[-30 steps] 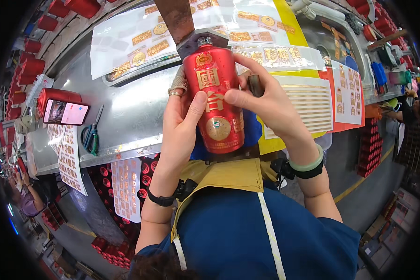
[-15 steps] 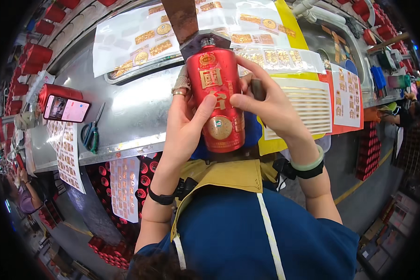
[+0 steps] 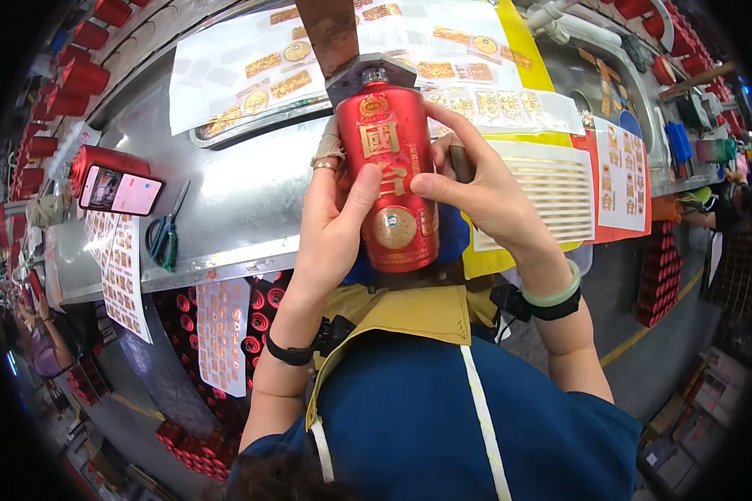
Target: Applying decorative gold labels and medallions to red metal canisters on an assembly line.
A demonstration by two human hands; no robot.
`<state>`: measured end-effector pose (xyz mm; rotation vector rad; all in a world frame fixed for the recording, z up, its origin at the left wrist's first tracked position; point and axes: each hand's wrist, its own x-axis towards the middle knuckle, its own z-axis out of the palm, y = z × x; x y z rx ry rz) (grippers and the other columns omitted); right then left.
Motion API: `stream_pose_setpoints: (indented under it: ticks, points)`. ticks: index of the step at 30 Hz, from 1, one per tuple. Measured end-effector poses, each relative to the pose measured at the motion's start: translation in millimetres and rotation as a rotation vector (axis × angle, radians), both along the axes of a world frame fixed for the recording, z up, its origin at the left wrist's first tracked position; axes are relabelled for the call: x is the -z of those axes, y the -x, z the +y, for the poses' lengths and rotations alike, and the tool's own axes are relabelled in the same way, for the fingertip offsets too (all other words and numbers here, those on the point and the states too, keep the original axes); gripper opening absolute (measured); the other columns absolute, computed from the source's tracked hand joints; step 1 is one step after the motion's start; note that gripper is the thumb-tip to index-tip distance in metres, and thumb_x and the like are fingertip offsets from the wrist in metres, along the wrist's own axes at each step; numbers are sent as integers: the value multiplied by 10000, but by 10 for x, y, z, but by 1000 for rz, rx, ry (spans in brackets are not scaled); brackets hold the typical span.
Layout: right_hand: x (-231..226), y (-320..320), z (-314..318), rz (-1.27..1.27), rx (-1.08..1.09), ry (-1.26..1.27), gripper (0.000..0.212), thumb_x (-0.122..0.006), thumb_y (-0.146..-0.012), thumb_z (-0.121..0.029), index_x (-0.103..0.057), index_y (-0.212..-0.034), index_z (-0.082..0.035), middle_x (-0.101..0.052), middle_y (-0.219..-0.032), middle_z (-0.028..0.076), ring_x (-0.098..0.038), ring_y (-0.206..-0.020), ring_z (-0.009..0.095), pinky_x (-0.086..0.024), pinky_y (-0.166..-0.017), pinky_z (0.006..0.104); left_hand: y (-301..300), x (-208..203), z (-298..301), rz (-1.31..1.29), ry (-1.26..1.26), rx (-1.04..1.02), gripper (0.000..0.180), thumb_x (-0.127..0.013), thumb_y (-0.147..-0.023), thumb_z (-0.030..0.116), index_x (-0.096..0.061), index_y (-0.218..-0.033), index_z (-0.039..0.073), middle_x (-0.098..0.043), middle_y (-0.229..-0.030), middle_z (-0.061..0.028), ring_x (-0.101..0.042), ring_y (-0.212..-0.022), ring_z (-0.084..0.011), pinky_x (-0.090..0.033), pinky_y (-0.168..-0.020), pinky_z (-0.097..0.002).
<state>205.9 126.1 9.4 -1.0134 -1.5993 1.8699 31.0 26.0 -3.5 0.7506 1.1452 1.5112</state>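
Observation:
A glossy red bottle (image 3: 390, 221) with gold lettering and a round gold emblem lies between my hands, its neck pointing away from me into a dark angular metal holder (image 3: 371, 70). My left hand (image 3: 332, 221) is wrapped round its left side, thumb on the front; cloth or tape and a ring show on the fingers. My right hand (image 3: 482, 185) grips the right side, its thumb pressing next to the lower gold character. A small dark piece, perhaps a tool handle (image 3: 459, 164), sticks out between the right fingers; the rest is hidden.
Gold decal sheets (image 3: 251, 67) cover the far metal table (image 3: 226, 196). To the left are a phone (image 3: 121, 190) propped on a red bottle and green-handled scissors (image 3: 163, 242). A gold-striped sheet (image 3: 543, 190) lies on the right. Red bottles stand under the table; other people work at both sides.
My left thumb has shifted slightly left on the bottle's front. The bottle and my right hand stay in nearly the same place.

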Motion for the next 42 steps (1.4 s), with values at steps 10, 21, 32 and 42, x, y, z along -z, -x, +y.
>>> stream_pose_setpoints:
  ticks: [10,21,32,42]
  points:
    - [50,-33,46,40,-14,115,850,-876,-847,-151,-433,-1566,-59,-520,-906,-49,-466,-816,46,-417,-771,212,46,-36,-59,-71,138,-66,483,-558,-1091,164,-422,-1491,-70,-623,-1357,-145,-617,-1204,-167,-493,-1040,-335]
    - [37,-36,32,17,-22,123,831,-860,-864,-133,-430,-1573,-75,-527,-914,-49,-481,-835,46,-419,-796,223,-21,-21,79,104,-89,-140,554,-613,-1060,156,-393,-1516,-69,-589,-1382,-164,-605,-1228,-182,-499,-1039,-334]
    - [17,-41,38,14,-19,119,827,-860,-865,-130,-431,-1570,-76,-507,-914,-52,-475,-842,53,-417,-799,219,25,27,240,29,-35,-119,662,-615,-1070,210,-299,-1583,-64,-530,-1448,-183,-553,-1293,-191,-475,-1081,-340]
    - [-359,183,336,42,185,-800,447,-659,-914,67,-576,-1344,-23,-718,-1048,120,-684,-934,208,-535,-871,328,94,29,160,-44,13,-65,617,-436,-1140,342,-291,-1597,-46,-525,-1476,-147,-530,-1310,-175,-439,-1118,-349]
